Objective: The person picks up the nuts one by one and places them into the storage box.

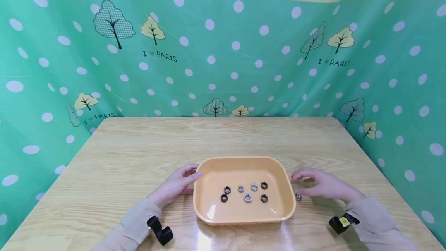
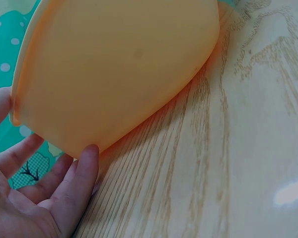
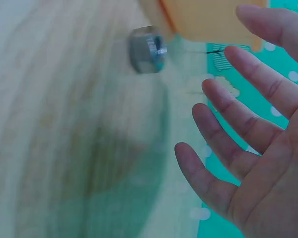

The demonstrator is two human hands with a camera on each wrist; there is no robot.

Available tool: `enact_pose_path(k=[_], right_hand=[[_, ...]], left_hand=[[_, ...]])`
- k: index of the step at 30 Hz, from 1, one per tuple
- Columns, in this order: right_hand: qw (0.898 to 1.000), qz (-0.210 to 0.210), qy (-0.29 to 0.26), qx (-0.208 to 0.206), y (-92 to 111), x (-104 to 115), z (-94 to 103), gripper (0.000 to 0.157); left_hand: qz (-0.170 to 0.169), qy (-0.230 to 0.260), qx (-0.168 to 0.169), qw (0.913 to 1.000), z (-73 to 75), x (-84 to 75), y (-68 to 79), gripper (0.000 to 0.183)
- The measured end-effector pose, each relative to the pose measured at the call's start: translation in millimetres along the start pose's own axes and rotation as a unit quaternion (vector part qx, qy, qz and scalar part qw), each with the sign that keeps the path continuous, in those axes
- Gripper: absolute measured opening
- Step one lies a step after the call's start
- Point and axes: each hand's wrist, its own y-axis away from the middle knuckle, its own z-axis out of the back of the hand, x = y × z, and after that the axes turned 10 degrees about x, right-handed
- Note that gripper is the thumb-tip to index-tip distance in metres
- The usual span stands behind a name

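A pale orange plastic tray (image 1: 244,220) sits on the table with several hex nuts on its floor. Some are dark, like the dark nut (image 1: 264,198); others are silver, like the silver nut (image 1: 247,197). At the tray's left end my left hand (image 1: 175,185) holds it, thumb at the rim and other fingers against the outer wall, as the left wrist view shows. My right hand (image 1: 322,184) is just off the right end, fingers spread and nothing in them in the right wrist view. Near its fingertips, outside the tray, is a silver nut (image 3: 148,49).
The light wood-grain table (image 1: 223,136) reaches back to a green dotted curtain (image 1: 223,57) with tree prints, which also hangs along both sides. Black wrist mounts are strapped over both sleeves.
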Motion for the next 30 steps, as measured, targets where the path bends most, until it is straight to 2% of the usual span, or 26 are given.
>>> enact_pose_path(k=[5,14,21,30], right_hand=[[0.999,-0.009,0.041,-0.005,1.9,-5.6,-7.4,0.026],[0.994,0.015,0.111,-0.014,1.7,-8.3,-13.5,0.029],[0.993,-0.032,0.114,0.004,0.7,-3.7,-14.0,0.029],[0.990,-0.059,0.129,0.017,-2.7,-2.1,-15.7,0.024]], left_hand=[[-0.008,0.003,0.010,0.9999,0.0,0.8,-0.3,0.059],[-0.010,0.007,0.013,0.9998,0.5,1.5,-1.5,0.062],[-0.009,0.007,0.010,0.9999,1.5,1.4,-1.1,0.062],[-0.013,0.007,0.012,0.9998,0.2,0.7,0.7,0.060]])
